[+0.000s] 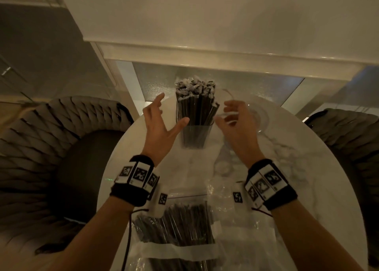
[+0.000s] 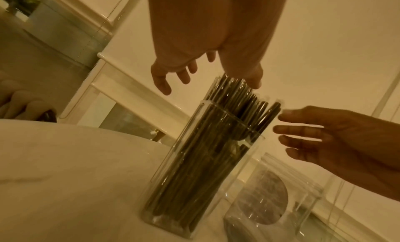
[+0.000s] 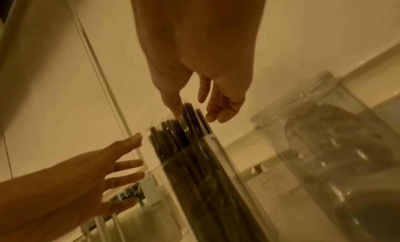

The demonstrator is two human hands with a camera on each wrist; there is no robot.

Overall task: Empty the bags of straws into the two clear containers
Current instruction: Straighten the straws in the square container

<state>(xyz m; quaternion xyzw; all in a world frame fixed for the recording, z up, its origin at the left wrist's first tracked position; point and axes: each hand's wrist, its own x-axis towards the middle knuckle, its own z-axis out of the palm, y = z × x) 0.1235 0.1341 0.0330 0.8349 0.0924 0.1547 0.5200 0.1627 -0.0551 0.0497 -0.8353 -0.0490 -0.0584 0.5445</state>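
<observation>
A tall square clear container stands mid-table, packed with black straws that stick out of its top. My left hand hovers just left of the straws with its fingers spread, and it holds nothing. My right hand hovers just right of them, loosely curved and empty. The left wrist view shows my left hand above the container and my right hand beside it. A second clear container, round, stands to the right. Bags of black straws lie at the near edge.
The round white table has a woven chair at the left and another at the right. A white ledge runs behind the table. Crumpled clear plastic lies beside the bags.
</observation>
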